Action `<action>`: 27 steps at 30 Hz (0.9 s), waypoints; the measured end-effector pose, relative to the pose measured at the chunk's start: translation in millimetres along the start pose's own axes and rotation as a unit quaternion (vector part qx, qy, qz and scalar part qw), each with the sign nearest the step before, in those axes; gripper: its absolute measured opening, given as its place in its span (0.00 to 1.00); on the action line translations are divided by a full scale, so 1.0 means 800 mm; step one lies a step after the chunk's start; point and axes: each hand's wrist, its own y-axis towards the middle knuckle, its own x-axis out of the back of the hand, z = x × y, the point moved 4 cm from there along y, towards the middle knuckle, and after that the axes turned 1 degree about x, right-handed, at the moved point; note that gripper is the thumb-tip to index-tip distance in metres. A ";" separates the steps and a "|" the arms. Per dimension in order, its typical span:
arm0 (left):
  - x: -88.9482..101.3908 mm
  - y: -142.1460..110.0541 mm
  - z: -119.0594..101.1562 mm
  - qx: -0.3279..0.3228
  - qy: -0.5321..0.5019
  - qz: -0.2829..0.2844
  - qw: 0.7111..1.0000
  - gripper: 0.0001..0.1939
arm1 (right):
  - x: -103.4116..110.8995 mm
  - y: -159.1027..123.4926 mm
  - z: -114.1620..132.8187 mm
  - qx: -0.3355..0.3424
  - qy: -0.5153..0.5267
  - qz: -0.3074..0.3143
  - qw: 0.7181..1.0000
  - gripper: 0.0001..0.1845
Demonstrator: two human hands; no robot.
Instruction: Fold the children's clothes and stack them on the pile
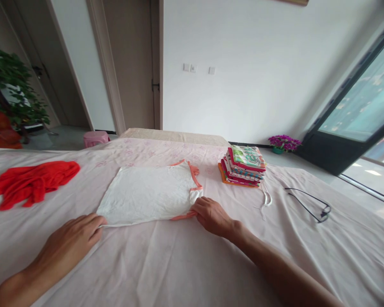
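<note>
A white tank top (150, 192) with coral-orange trim lies spread flat on the bed, its neck end pointing right. My left hand (78, 234) pinches the near corner of its hem at the left. At the shoulder end, my right hand (209, 215) has its fingers closed on the near strap beside the orange edging. The cloth between both hands is slightly wrinkled, and its near edge runs almost straight from one hand to the other.
A stack of folded clothes (243, 166) stands right of the top, with white cords (267, 198) trailing from it. Black-framed glasses (313, 207) lie farther right. A crumpled red garment (35, 181) rests at left on the pale bedsheet (166, 264). Beyond the bed is a pink stool (96, 138).
</note>
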 end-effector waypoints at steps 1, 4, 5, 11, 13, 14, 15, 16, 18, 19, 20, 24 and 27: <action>0.000 0.004 0.007 0.005 -0.017 -0.007 1.000 0.12 | 0.002 0.001 -0.004 -0.010 0.028 -0.016 0.999 0.08; 0.000 0.023 0.029 0.049 -0.099 -0.021 0.994 0.10 | 0.008 0.010 -0.021 -0.046 0.126 -0.064 0.989 0.10; 0.000 0.030 0.034 0.069 -0.127 -0.016 0.989 0.10 | 0.008 0.015 -0.030 -0.067 0.156 -0.077 0.982 0.12; 0.006 0.093 0.033 0.115 -0.217 -0.008 0.969 0.15 | -0.011 0.063 -0.089 -0.218 0.208 -0.117 0.946 0.19; 0.004 0.117 0.030 0.127 -0.209 -0.021 0.969 0.18 | -0.020 0.079 -0.101 -0.245 0.185 -0.115 0.945 0.18; 0.002 0.129 0.031 0.139 -0.203 -0.029 0.969 0.19 | -0.025 0.086 -0.105 -0.258 0.169 -0.109 0.945 0.17; 0.000 0.139 0.032 0.153 -0.197 -0.035 0.968 0.20 | -0.028 0.092 -0.108 -0.271 0.149 -0.100 0.946 0.17; -0.002 0.149 0.034 0.166 -0.189 -0.041 0.967 0.21 | -0.030 0.096 -0.109 -0.285 0.128 -0.090 0.946 0.17; -0.006 0.167 0.038 0.179 -0.166 -0.050 0.968 0.22 | -0.032 0.101 -0.111 -0.311 0.086 -0.070 0.944 0.19; -0.007 0.174 0.039 0.180 -0.150 -0.052 0.971 0.22 | -0.031 0.103 -0.111 -0.322 0.067 -0.062 0.942 0.21; -0.007 0.180 0.040 0.178 -0.132 -0.052 0.974 0.22 | -0.030 0.105 -0.110 -0.330 0.051 -0.055 0.941 0.22; -0.010 0.193 0.040 0.175 -0.053 -0.030 0.983 0.23 | -0.025 0.113 -0.110 -0.334 0.004 -0.038 0.942 0.24; -0.012 0.195 0.041 0.180 -0.005 -0.015 0.984 0.25 | -0.028 0.118 -0.113 -0.331 -0.019 -0.029 0.943 0.26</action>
